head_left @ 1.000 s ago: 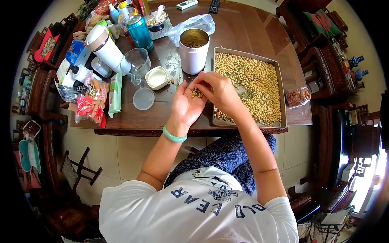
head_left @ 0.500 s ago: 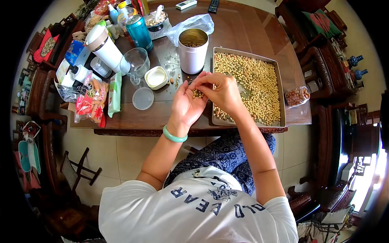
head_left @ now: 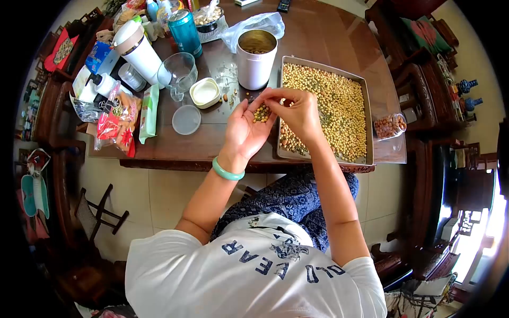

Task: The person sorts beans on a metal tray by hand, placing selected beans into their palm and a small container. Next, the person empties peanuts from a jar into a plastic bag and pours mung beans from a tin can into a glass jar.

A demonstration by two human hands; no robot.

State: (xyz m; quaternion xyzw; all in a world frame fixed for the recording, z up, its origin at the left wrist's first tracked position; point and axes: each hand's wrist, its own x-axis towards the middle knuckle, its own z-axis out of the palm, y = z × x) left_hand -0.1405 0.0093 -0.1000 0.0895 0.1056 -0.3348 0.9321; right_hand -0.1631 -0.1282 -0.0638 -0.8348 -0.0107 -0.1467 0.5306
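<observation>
My left hand (head_left: 245, 130) lies palm up, cupped around a small heap of yellow and greenish beans (head_left: 261, 113); a pale green bangle (head_left: 228, 169) circles its wrist. Above its fingers, my right hand (head_left: 297, 114) has thumb and forefinger pinched together; what they hold, if anything, is too small to make out. Just right of both hands, a shallow rectangular tray (head_left: 367, 106) holds a wide layer of mixed yellow and green beans (head_left: 334, 98). Behind the hands stands a tall white canister (head_left: 255, 69), with some contents visible inside.
To the left are a white tub (head_left: 205, 93), a round translucent lid (head_left: 186, 120), a clear jug (head_left: 177, 69), a white thermos (head_left: 143, 55) and a teal can (head_left: 184, 33). A jar of reddish nuts (head_left: 389, 126) lies right of the tray. A plastic bag (head_left: 254, 29) sits behind the canister.
My right hand has shifted slightly up and right, its fingers still pinched. More of the beans in my left palm now show. The view has tilted slightly.
</observation>
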